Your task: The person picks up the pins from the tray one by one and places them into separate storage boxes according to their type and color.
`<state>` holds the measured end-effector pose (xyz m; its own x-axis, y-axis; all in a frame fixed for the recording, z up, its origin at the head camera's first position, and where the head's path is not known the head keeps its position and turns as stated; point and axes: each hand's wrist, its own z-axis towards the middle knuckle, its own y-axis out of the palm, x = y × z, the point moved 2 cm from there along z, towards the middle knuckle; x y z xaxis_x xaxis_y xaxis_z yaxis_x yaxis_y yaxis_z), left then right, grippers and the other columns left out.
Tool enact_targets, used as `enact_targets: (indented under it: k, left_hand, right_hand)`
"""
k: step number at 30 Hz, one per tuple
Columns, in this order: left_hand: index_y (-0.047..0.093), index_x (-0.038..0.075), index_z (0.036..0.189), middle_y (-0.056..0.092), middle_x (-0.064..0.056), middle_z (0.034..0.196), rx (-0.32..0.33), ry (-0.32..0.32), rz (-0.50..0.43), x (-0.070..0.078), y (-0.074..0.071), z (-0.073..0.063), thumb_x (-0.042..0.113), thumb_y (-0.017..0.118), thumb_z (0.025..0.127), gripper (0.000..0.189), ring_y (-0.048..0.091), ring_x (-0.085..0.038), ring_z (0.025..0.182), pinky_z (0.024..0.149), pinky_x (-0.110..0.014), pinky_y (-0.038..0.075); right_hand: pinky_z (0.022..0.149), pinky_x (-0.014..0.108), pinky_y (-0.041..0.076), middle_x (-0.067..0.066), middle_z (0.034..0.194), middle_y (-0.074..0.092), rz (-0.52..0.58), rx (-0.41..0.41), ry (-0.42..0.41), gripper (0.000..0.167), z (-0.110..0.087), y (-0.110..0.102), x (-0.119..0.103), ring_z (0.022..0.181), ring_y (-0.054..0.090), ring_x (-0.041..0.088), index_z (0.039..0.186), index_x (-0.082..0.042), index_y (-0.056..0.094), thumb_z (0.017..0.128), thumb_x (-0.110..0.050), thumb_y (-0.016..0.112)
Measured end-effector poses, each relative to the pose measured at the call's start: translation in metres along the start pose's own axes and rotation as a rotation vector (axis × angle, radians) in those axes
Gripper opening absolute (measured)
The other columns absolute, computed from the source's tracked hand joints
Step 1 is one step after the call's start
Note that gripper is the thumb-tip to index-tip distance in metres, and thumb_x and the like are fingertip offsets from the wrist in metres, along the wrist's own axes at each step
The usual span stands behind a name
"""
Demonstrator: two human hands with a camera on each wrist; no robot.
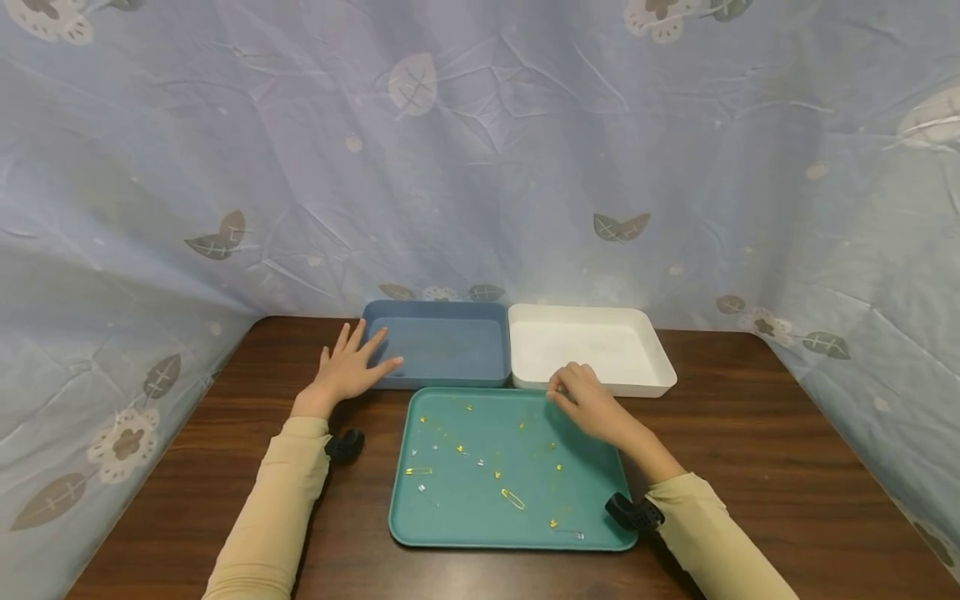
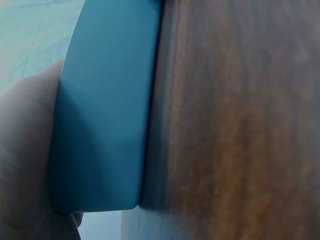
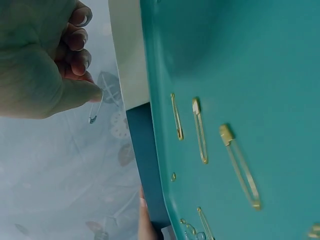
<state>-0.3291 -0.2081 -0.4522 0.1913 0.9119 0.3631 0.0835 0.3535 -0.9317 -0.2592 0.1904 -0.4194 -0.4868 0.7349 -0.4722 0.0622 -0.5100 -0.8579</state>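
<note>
While a silver pin is pinched between thumb and finger of the right hand near the white tray, the left hand is held, fingers spread, at the left rim of the blue tray. Gold and silver pins are scattered across the green tray in front. All three trays are set on a brown table.

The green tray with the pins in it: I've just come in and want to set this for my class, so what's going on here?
A person's right hand pinches a silver safety pin near the front edge of the white tray. The left hand is at the left end of the blue tray, fingers spread. Gold safety pins and some silver ones lie scattered in the green tray, in front of the other two.
</note>
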Motion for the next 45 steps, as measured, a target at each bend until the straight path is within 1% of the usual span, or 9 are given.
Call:
enact_targets:
  k: [8, 13, 17, 24, 29, 34, 38, 42, 45]
  left_hand:
    - [0.018, 0.025, 0.157, -0.002, -0.018, 0.164, 0.001, -0.012, 0.014, -0.002, 0.000, -0.001, 0.075, 0.039, 0.090, 0.086, -0.008, -0.044, 0.150, 0.109, -0.076, 0.001]
    - [0.017, 0.024, 0.157, -0.011, -0.019, 0.163, 0.008, -0.023, 0.014, -0.002, 0.000, -0.001, 0.075, 0.038, 0.090, 0.088, -0.012, -0.043, 0.150, 0.110, -0.075, -0.002]
    - [0.015, 0.021, 0.158, -0.016, -0.019, 0.162, 0.006, -0.033, 0.013, -0.001, -0.001, -0.001, 0.075, 0.038, 0.090, 0.089, -0.014, -0.043, 0.149, 0.110, -0.075, -0.003]
    - [0.014, 0.020, 0.158, -0.013, -0.021, 0.162, 0.007, -0.041, -0.004, -0.001, -0.004, -0.001, 0.074, 0.039, 0.090, 0.090, -0.016, -0.041, 0.149, 0.111, -0.074, -0.003]
    - [0.014, 0.021, 0.158, -0.010, -0.021, 0.163, 0.006, -0.038, 0.001, -0.001, -0.003, 0.001, 0.074, 0.039, 0.090, 0.090, -0.014, -0.041, 0.150, 0.111, -0.074, -0.002]
    - [0.014, 0.021, 0.158, -0.009, -0.021, 0.163, 0.005, -0.035, 0.008, 0.000, -0.003, 0.000, 0.074, 0.039, 0.090, 0.090, -0.011, -0.043, 0.150, 0.111, -0.074, 0.000]
    - [0.014, 0.021, 0.158, -0.009, -0.022, 0.163, 0.006, -0.035, 0.008, -0.001, -0.002, -0.001, 0.074, 0.040, 0.090, 0.090, -0.010, -0.044, 0.150, 0.111, -0.075, 0.000]
    - [0.013, 0.023, 0.158, -0.009, -0.020, 0.163, 0.003, -0.038, 0.005, 0.000, 0.000, -0.001, 0.076, 0.039, 0.089, 0.090, -0.010, -0.042, 0.150, 0.112, -0.074, 0.002]
    - [0.013, 0.024, 0.158, -0.012, -0.019, 0.163, -0.002, -0.037, -0.007, 0.000, 0.001, 0.000, 0.076, 0.039, 0.089, 0.090, -0.012, -0.042, 0.150, 0.112, -0.073, 0.001]
  right_hand:
    - [0.073, 0.031, 0.030, 0.003, 0.083, 0.046, -0.001, -0.010, -0.037, 0.010, 0.031, 0.008, -0.012, 0.080, 0.033, 0.018, 0.090, -0.009, 0.055, 0.099, -0.014, 0.056]
    - [0.074, 0.032, 0.031, 0.006, 0.085, 0.047, -0.028, -0.010, -0.069, 0.011, 0.053, 0.013, -0.019, 0.080, 0.035, 0.019, 0.091, -0.007, 0.055, 0.099, -0.014, 0.055]
    - [0.075, 0.032, 0.032, 0.007, 0.087, 0.049, -0.045, -0.017, -0.059, 0.011, 0.072, 0.015, -0.023, 0.081, 0.037, 0.019, 0.094, -0.006, 0.056, 0.100, -0.015, 0.054]
    - [0.083, 0.039, 0.036, 0.011, 0.091, 0.056, -0.096, -0.019, -0.064, 0.014, 0.106, 0.017, -0.031, 0.082, 0.044, 0.022, 0.098, -0.002, 0.059, 0.100, -0.013, 0.052]
    - [0.089, 0.043, 0.038, 0.014, 0.092, 0.059, -0.125, -0.002, -0.036, 0.014, 0.128, 0.021, -0.029, 0.084, 0.047, 0.025, 0.098, 0.000, 0.062, 0.099, -0.011, 0.052]
    - [0.099, 0.045, 0.040, 0.016, 0.098, 0.064, -0.178, 0.023, -0.024, 0.017, 0.146, 0.026, -0.025, 0.097, 0.056, 0.032, 0.097, 0.001, 0.064, 0.098, -0.010, 0.052]
    - [0.105, 0.047, 0.039, 0.016, 0.099, 0.066, -0.229, 0.013, 0.002, 0.019, 0.159, 0.030, -0.023, 0.103, 0.058, 0.034, 0.097, 0.001, 0.065, 0.098, -0.011, 0.051]
    - [0.108, 0.047, 0.037, 0.015, 0.098, 0.066, -0.256, -0.002, 0.048, 0.022, 0.170, 0.034, -0.020, 0.105, 0.057, 0.032, 0.096, 0.000, 0.066, 0.099, -0.012, 0.049]
    - [0.106, 0.046, 0.038, 0.015, 0.097, 0.066, -0.265, 0.002, 0.082, 0.023, 0.177, 0.037, -0.019, 0.103, 0.057, 0.032, 0.094, 0.000, 0.066, 0.099, -0.012, 0.047]
